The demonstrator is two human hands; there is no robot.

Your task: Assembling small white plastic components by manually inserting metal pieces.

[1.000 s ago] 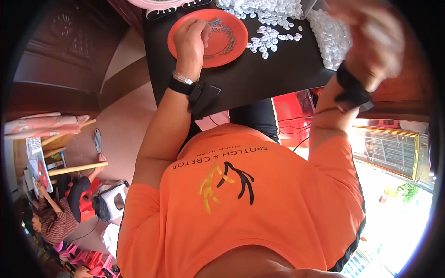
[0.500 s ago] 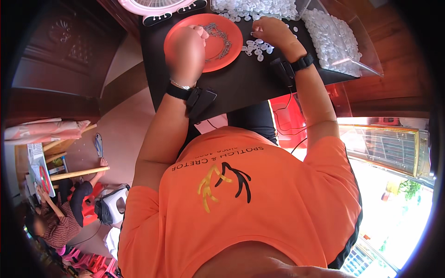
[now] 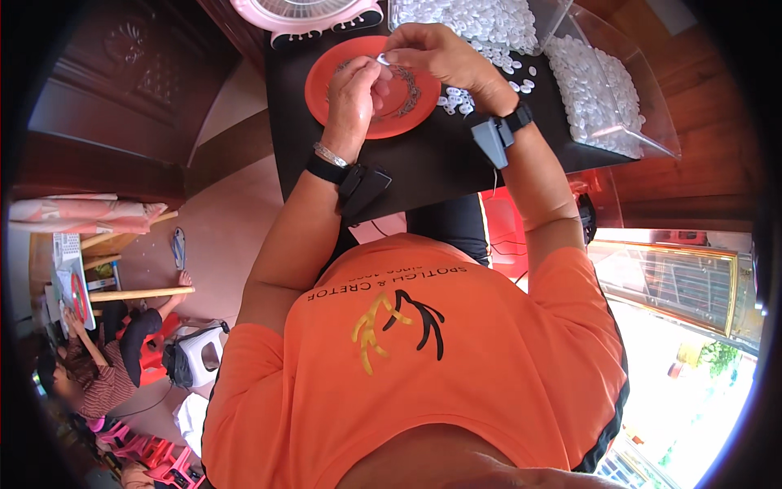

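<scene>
Right fingers (image 3: 405,58): closed in a pinch, thumb and index gripping a small white piece (image 3: 382,59) above the far part of the plate.
Left fingers (image 3: 364,80): curled, tips just beside that piece; whether they grip anything I cannot tell.
Hands: right hand (image 3: 446,60) reaches in over the plate's right edge, left hand (image 3: 352,102) over its left half; both are near each other.
Plate (image 3: 389,128): round, red-orange, on the black worktop (image 3: 432,167), carrying thin grey metal bits (image 3: 410,96) in a loose ring.
Loose white pieces (image 3: 458,103): small ovals just right of the plate, near the right wrist.
White heap (image 3: 501,23): many similar pieces beyond the right hand.
Clear plastic container (image 3: 654,130): at the right, with a large mass of white pieces.
Pink fan (image 3: 298,11): beyond the plate, partly cut off.
Co-worker (image 3: 106,387): seated well apart at left, striped top.
</scene>
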